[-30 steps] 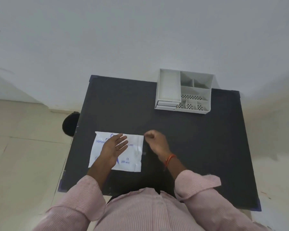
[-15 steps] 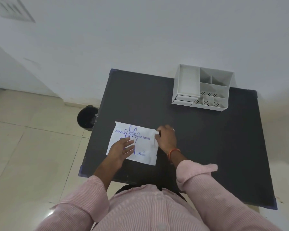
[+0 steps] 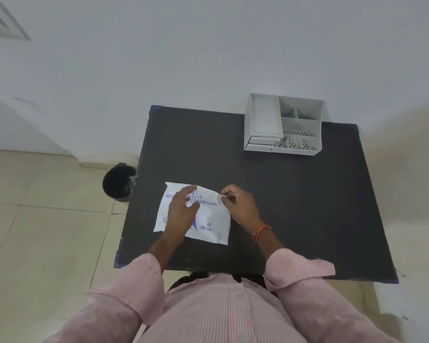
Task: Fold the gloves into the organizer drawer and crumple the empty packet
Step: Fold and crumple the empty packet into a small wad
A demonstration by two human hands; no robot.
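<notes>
The packet (image 3: 208, 219) of disposable gloves lies flat on the black table (image 3: 295, 206), near the front left part of the tabletop; it is white with blue print, and its long edges run roughly left to right, slightly skewed.

The left hand (image 3: 183, 209) rests palm down on the upper middle of the packet, fingers loosely spread and covering part of the printed line; it presses on the packet and grasps nothing.

The right hand (image 3: 238, 204) sits at the packet's upper right corner; thumb and forefinger are closed narrowly on the corner edge, which lifts slightly off the table at that point; the rest of the packet stays flat under the left hand. An orange band (image 3: 260, 232) circles the right wrist; both forearms emerge from pink striped sleeves (image 3: 300, 263) rolled to mid-forearm.

The organizer (image 3: 282, 125) stands at the far edge of the table, well apart from the packet and both hands; it is grey-white, with open compartments on top and two drawer fronts (image 3: 263, 143) at its lower left, both appearing closed.

A black bin (image 3: 118, 181) stands on the tiled floor just beside the table's left edge.
</notes>
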